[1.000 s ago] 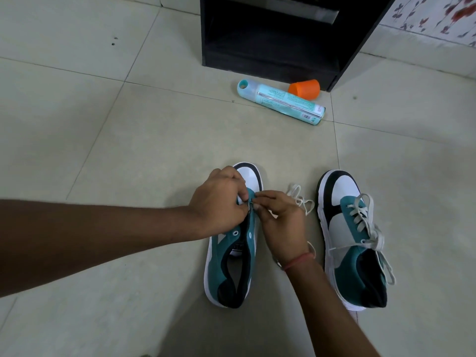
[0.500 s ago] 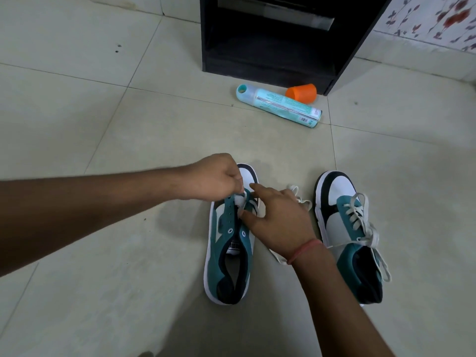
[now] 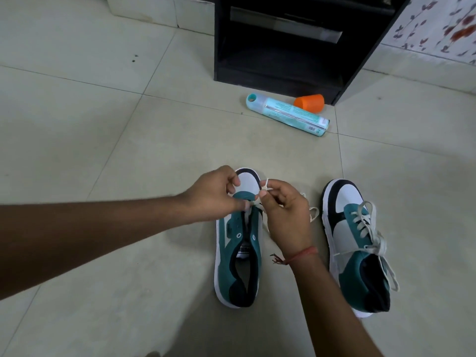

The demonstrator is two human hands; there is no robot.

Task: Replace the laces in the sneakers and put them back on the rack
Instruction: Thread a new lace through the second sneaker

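Floor [image 3: 77, 124] is pale cream glazed tile with thin grout lines and a couple of dark specks at 10 o'clock. Two teal/white/black sneakers sit on it, toes pointing to 12. Left sneaker [image 3: 238, 266] is at centre, mostly unlaced, eyelets bare along the throat, tongue label visible. Left hand [image 3: 216, 195] comes in from 9 o'clock, fingers curled, pinching the white lace [image 3: 265, 188] at the front eyelets near the toe. Right hand [image 3: 286, 215] comes in from 5 o'clock, thumb and forefinger pinching the lace end and holding it up just above the toe cap; a red thread band [image 3: 300, 255] sits on that wrist. Loose lace trails onto the floor just right of that hand. Right sneaker [image 3: 358, 243] is at 3 o'clock, well apart from the left one, fully laced, with lace ends hanging down its outer side. Black rack [image 3: 283, 39] stands at 12 o'clock against the wall, lower shelf open and dark. Teal tube-shaped container [image 3: 288, 114] lies on its side in front of the rack, and an orange cap [image 3: 310, 101] lies just beside it. Floral-patterned wall tile [image 3: 438, 27] is at 2 o'clock. Pale skirting [image 3: 154, 9] at 11 o'clock.
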